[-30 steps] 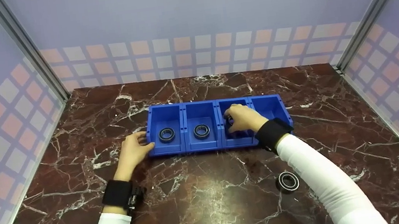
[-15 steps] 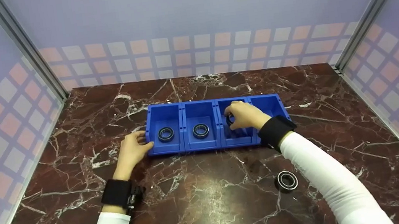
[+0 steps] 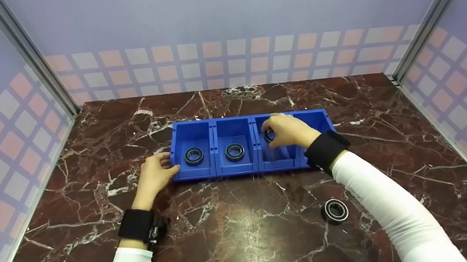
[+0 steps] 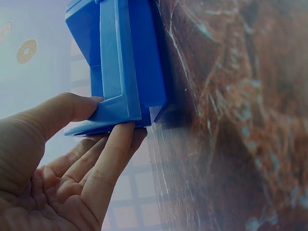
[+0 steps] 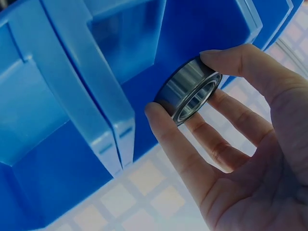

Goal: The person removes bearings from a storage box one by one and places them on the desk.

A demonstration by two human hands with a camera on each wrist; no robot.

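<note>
1) R hand (image 3: 290, 130) has the held bearing (image 5: 180, 87) pinched btwn thumb & fingertip, tilted, at 3rd bin (image 3: 277, 164) from left; can't tell if it touches the bin
2) L hand (image 3: 154, 175) grips left end of the blue bin row (image 3: 239, 171), thumb over the rim, fingers agst outer side
3) Row = 4 bins side by side, left to right, on brown marbled worktop (image 3: 213, 251)
4) Left-end bearing (image 3: 195, 163) lies flat in 1st bin
5) Second bearing (image 3: 236, 158) lies flat in 2nd bin
6) Loose bearing (image 3: 329, 216) on worktop, near side of row, toward right, close to right sleeve (image 3: 397, 208)
7) Right-end bin (image 3: 313, 119) partly hidden by R hand & wristband (image 3: 327, 150)
8) Far wall (image 3: 217, 11) lilac w/ pink & white squares
</note>
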